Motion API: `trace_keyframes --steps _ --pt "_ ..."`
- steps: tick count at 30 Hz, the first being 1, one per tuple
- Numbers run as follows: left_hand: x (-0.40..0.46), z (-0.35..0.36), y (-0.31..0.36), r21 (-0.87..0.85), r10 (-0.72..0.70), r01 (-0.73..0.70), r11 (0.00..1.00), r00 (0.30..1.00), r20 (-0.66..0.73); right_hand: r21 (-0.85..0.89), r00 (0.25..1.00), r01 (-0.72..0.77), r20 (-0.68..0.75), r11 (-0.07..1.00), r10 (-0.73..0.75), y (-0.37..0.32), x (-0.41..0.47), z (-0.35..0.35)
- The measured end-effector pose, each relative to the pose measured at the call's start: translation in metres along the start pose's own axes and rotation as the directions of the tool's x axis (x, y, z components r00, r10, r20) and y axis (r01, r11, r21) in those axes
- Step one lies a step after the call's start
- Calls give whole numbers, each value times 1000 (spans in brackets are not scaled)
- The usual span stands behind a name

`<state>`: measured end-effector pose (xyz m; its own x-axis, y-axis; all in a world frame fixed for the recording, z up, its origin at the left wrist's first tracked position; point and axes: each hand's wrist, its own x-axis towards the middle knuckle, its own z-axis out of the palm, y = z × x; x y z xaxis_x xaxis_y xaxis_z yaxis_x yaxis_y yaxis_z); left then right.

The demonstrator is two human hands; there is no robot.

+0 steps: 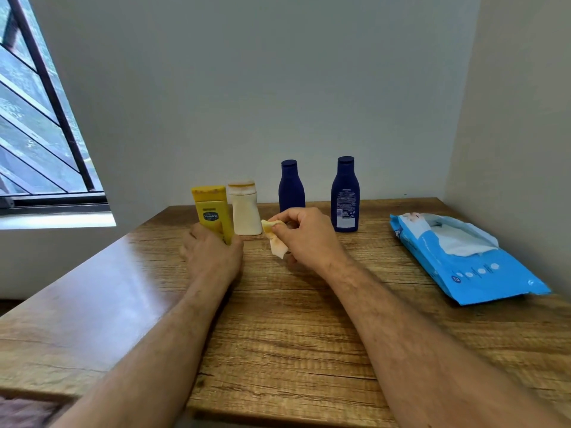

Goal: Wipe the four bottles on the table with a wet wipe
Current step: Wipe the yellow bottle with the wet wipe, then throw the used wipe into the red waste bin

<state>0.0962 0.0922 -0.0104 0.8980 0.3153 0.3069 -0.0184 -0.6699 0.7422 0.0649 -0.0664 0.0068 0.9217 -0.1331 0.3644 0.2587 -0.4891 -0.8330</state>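
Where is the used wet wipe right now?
In the head view, the wet wipe is pinched in the right hand above the table, just right of the cream bottle.

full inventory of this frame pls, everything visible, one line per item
yellow bottle: 1, yellow with a dark oval label, far left of the row, gripped low down by the left hand
cream bottle: 1, off-white with orange-stained cap, just right of the yellow one
blue bottles: 2, dark blue, upright, right half of the row near the wall
wet wipe: 1, white with orange-brown stains, pinched in the right hand
wipes pack: 1, light blue, open, a white wipe sticking out, right side of the table
table: 1, brown wood grain
window: 1, dark bars, upper left
left hand: 1, round the yellow bottle
right hand: 1, fingers pinching the wipe
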Motion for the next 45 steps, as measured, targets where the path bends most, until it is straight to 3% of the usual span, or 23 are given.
trace_keyframes --steps 6,19,45 --pt "17 1 -5 -119 -6 1 993 999 -39 -12 1000 7 11 1000 -7 -2 0 1" --pt "57 11 -2 -205 -184 166 965 981 -68 -20 999 51 15 998 -51 1 3 1" --pt "73 20 -3 -117 -238 228 967 968 -83 10 1000 10 21 1000 -10 1 5 2"
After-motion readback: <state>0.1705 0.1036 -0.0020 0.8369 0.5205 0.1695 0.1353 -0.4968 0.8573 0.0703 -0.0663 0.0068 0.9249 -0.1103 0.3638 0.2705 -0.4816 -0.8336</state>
